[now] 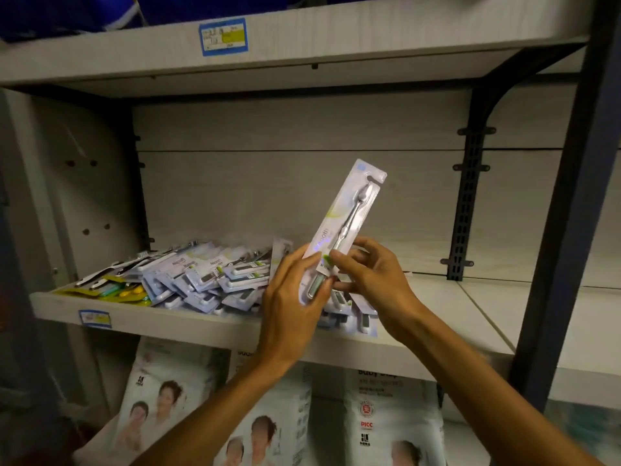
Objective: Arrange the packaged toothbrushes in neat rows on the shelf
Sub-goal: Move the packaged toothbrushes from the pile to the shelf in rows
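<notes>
One packaged toothbrush (349, 213), a white card with a clear blister, is held upright and tilted right above the shelf (208, 326). My left hand (289, 297) grips its lower end from the left. From the right, my right hand (373, 277) pinches the same lower end. Behind and left of my hands lies a loose, overlapping pile of packaged toothbrushes (208, 280) on the shelf. A few more packs (353, 314) lie under my hands at the shelf's front edge.
Yellow-green packs (114, 290) and loose dark-handled brushes (111, 274) lie at the shelf's left end. Bare shelf surface (453, 307) extends right to a black bracket (467, 203) and dark upright post (564, 230). Diaper bags (386, 418) stand on the level below.
</notes>
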